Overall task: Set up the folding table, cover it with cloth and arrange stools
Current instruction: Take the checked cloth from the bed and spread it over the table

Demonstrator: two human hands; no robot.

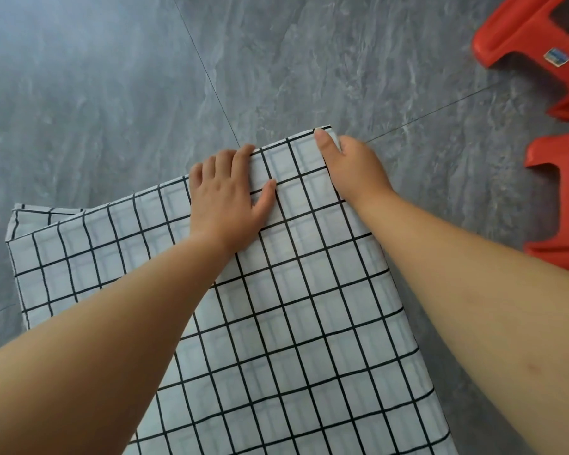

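Note:
A white cloth with a black grid pattern [296, 290] lies spread over a flat surface that it hides completely; only its far edge and two far corners show. My left hand [227, 195] rests on the cloth's far edge, fingers curled over the edge and thumb on top. My right hand [352, 165] grips the far right corner, thumb on top and fingers tucked under the side. Two red plastic stools stand on the floor to the right: one [532, 47] at the top right, another [562, 205] nearer, partly behind my right forearm.
Grey marble-look floor tiles [112, 93] with thin dark joints fill the space beyond and to the left of the cloth. The cloth's far left corner [23, 221] is folded over on itself.

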